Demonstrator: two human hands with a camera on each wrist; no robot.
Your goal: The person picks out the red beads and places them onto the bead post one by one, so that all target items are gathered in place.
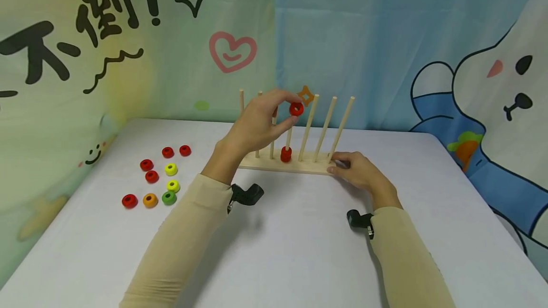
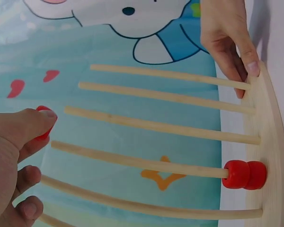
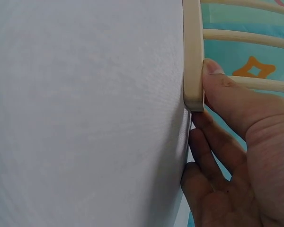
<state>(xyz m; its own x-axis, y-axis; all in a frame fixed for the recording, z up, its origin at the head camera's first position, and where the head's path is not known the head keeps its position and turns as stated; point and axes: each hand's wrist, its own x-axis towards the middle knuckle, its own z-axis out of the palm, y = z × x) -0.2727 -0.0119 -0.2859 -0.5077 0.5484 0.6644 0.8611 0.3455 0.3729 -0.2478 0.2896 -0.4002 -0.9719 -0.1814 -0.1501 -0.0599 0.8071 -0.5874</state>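
My left hand [image 1: 257, 122] pinches a red bead [image 1: 296, 109] between thumb and fingertips, up by the top of a wooden peg. In the left wrist view this bead [image 2: 46, 124] is largely covered by the thumb. Two red beads [image 2: 246, 175] sit stacked at the foot of that peg on the wooden peg rack [image 1: 308, 168]. Several upright pegs rise from the rack's base; the others in plain sight carry no beads. My right hand [image 1: 364, 172] grips the base's right end, the thumb [image 3: 213, 68] on its top face and fingers by the end.
On the table's left lie loose beads: several red beads [image 1: 151, 176], two yellow beads [image 1: 173, 186], an orange bead [image 1: 150, 200] and a green bead [image 1: 169, 197]. A printed cloth [image 1: 334, 37] hangs behind the white table [image 1: 299, 241].
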